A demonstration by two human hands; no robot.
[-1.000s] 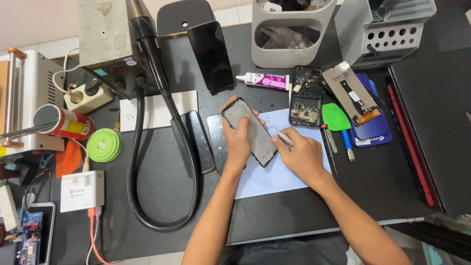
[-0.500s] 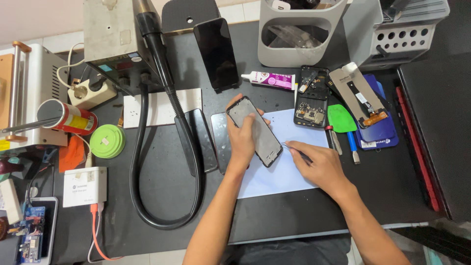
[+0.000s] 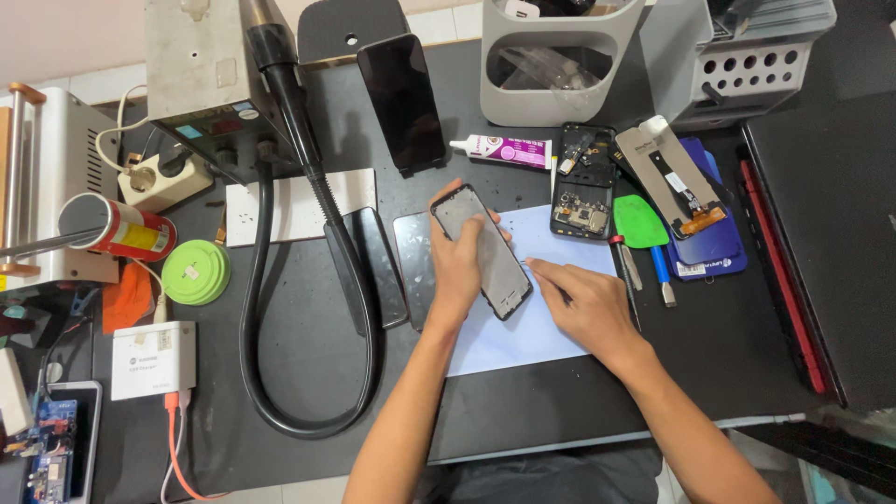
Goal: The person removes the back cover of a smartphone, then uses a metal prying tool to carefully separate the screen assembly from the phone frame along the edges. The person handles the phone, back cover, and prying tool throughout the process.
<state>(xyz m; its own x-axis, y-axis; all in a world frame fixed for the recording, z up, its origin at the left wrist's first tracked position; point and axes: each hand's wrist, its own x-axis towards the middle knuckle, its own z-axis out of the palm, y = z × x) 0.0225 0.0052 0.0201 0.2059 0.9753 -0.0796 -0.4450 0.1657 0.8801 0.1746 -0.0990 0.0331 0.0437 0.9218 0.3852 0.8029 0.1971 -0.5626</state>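
2 bare hands over a dark mat. Left hand (image 3: 459, 266) wrapped around a phone frame (image 3: 483, 250), fingers curled over its long edges, tilted above a pale blue sheet (image 3: 523, 327). Right hand (image 3: 583, 303) flat on that sheet just beside the frame's lower end, fingers loosely bent, index tip at the frame's edge; whether anything thin sits under them cannot be told.

Counted nearby: 1 open phone body with bare circuit board (image 3: 584, 182), 1 detached screen panel with orange ribbon (image 3: 670, 177), 1 dark phone propped upright (image 3: 402, 103), 1 green pry tool (image 3: 640, 222), 1 white glue tube with magenta label (image 3: 501, 150) lying above the sheet, 1 red-and-yellow can (image 3: 117, 227) on its side at the left, 1 round green lid (image 3: 196, 272), 1 white box with orange cable (image 3: 154, 358).

Since 0.5 s ago: right hand slid closer to the frame; left grip unchanged.
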